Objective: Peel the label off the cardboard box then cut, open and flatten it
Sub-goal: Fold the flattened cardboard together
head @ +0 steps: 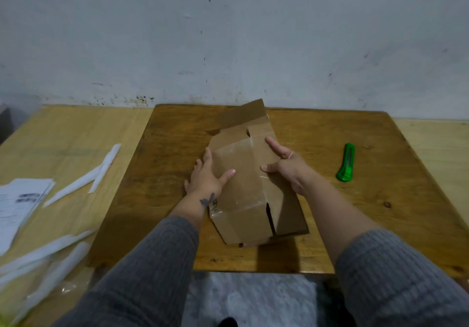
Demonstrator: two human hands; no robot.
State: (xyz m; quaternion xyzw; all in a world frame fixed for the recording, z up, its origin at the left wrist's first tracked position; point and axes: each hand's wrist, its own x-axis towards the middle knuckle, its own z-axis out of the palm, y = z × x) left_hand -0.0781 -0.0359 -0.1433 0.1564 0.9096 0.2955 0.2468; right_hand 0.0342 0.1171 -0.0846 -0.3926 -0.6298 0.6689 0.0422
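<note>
A brown cardboard box (245,187) lies collapsed on the dark wooden board (165,149), flaps spread at its far and near ends, strips of clear tape still on it. My left hand (206,175) grips its left edge, thumb on top and fingers along the side. My right hand (285,164) presses on the right panel with fingers spread, thumb on the fold. A green utility knife (346,163) lies on the board to the right, apart from both hands.
Peeled white label strips (86,177) and printed papers (17,205) lie on the lighter table at the left. More white strips (48,258) sit near the front left. A grey-white wall stands behind the table.
</note>
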